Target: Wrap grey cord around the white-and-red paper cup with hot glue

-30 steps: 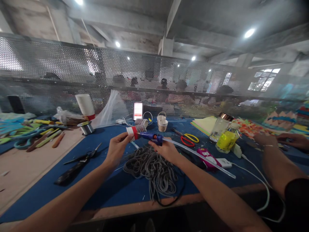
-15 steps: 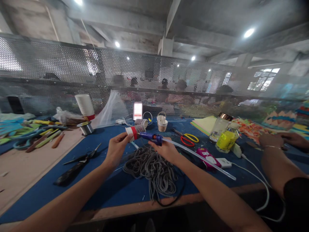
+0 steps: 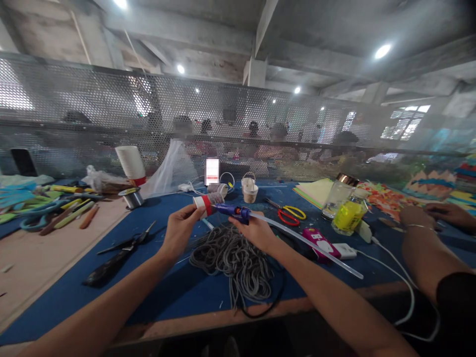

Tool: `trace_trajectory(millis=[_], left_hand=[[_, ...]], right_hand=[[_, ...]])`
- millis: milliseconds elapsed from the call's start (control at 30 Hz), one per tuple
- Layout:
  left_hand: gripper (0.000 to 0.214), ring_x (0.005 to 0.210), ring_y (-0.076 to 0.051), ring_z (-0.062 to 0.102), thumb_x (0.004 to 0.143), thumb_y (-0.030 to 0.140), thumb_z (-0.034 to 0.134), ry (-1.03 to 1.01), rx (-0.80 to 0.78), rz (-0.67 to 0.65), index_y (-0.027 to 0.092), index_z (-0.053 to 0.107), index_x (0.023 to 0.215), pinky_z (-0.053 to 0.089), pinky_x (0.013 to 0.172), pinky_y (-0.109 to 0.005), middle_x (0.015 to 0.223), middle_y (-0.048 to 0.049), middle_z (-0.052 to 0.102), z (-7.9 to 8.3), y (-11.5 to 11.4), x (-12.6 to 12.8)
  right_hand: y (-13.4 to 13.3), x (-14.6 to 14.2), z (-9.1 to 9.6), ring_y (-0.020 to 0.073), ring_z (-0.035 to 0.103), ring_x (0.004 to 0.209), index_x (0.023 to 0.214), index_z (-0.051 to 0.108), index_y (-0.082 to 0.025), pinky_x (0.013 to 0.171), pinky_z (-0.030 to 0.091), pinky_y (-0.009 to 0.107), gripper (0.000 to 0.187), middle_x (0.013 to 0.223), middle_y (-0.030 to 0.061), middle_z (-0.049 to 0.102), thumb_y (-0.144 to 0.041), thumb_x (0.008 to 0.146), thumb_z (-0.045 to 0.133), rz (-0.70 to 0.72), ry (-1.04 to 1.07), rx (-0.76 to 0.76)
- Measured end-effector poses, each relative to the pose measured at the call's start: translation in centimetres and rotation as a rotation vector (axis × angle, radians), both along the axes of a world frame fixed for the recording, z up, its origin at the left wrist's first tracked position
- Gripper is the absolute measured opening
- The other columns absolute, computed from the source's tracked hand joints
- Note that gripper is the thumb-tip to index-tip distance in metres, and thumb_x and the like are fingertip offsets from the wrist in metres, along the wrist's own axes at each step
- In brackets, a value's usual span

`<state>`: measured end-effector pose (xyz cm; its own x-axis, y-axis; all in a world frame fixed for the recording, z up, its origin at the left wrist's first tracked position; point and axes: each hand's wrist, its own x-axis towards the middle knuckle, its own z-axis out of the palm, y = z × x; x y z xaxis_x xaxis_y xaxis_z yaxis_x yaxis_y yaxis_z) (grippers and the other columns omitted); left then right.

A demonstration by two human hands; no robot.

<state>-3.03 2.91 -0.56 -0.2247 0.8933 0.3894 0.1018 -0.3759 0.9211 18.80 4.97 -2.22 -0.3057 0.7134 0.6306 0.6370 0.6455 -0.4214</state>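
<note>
- My left hand [image 3: 180, 229] pinched a red-banded white paper cup [image 3: 201, 202] just beyond the tangled grey cord heap [image 3: 236, 265].
- My right hand [image 3: 258, 231] gripped a blue plastic glue gun [image 3: 242, 213], tip at the cup; steadiness and clear fingers mattered, I judged.
- Beyond the heap stood small pale buckets [image 3: 251, 195], contents unclear; rightward, a clear bottle [image 3: 348, 216] looked yellow inside.

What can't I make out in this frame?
All in the head view:
Nozzle contact between the glue gun and the red-and-white cup: too small to tell.
The gun's handle: hidden by the right hand.
Bright screen: content blurred.
People beyond the perforated panel: obscured by its mesh.
Co-worker's far hand: its arm cut off by the right edge.
</note>
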Motion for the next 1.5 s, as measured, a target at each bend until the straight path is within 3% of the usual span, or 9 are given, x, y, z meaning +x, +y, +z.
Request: trace_trajectory(millis=[433,1500], left_hand=[[0.034,0.074,-0.018,0.060,0.075,0.041,0.070,0.010,-0.006,0.001,0.014,0.076,0.094,0.045,0.073,-0.027,0.081,-0.0029,0.073,-0.36,0.21,-0.17],[0.036,0.075,-0.019,0.061,0.074,0.044,0.071,0.086,0.003,-0.011,0.015,0.077,0.095,0.044,0.069,-0.025,0.084,-0.0034,0.074,-0.31,0.20,-0.12]], right_hand=[[0.49,0.03,-0.61,0.0200,0.065,0.063,0.092,0.067,-0.017,0.064,0.045,0.027,0.040,0.066,0.0043,0.067,-0.053,0.091,0.052,-0.014,-0.043,0.062],[0.31,-0.07,-0.32,0.0201,0.066,0.064,0.089,0.068,-0.018,0.066,0.047,0.027,0.037,0.066,0.0038,0.068,-0.052,0.090,0.053,-0.036,-0.019,0.023]])
